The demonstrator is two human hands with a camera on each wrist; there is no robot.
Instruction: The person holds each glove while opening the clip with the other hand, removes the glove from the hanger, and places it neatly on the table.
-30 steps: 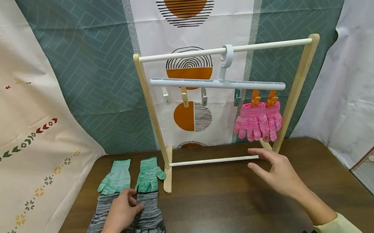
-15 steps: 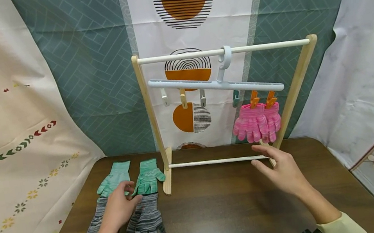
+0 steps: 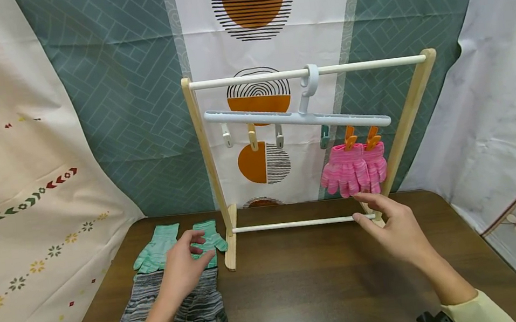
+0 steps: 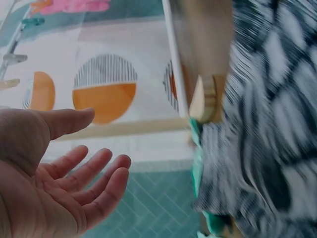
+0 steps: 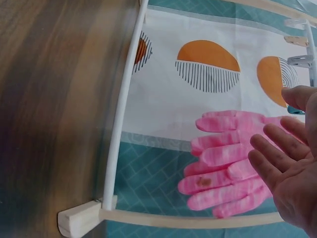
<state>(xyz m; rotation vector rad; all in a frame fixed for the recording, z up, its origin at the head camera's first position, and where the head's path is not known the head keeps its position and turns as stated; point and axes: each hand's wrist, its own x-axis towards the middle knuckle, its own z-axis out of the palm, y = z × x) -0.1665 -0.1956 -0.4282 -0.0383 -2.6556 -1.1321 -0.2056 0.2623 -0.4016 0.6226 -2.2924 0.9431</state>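
A pair of pink gloves (image 3: pixel 345 171) hangs by two orange clips (image 3: pixel 350 138) from the right end of a pale blue hanger (image 3: pixel 298 117). Just below them my right hand (image 3: pixel 394 227) is raised, fingers apart and holding nothing. In the right wrist view the pink gloves (image 5: pixel 228 163) hang beside that hand (image 5: pixel 292 163). On the table at left lie green gloves (image 3: pixel 159 247) and, nearer me, grey-and-black striped gloves (image 3: pixel 204 309). My left hand (image 3: pixel 186 265) hovers over these with its fingers loosely bent. Its palm (image 4: pixel 54 183) carries nothing in the left wrist view.
The hanger hooks over the white top bar (image 3: pixel 247 79) of a wooden rack (image 3: pixel 208 151). Grey, cream and teal clips (image 3: pixel 253 139) hang from it without gloves. Brown table (image 3: pixel 304 285) extends in front, with patterned cloths (image 3: pixel 135 117) behind and at the sides.
My left hand has moved up and right, from the striped gloves to over the green ones. The right hand has risen slightly to the right, closer to the pink gloves.
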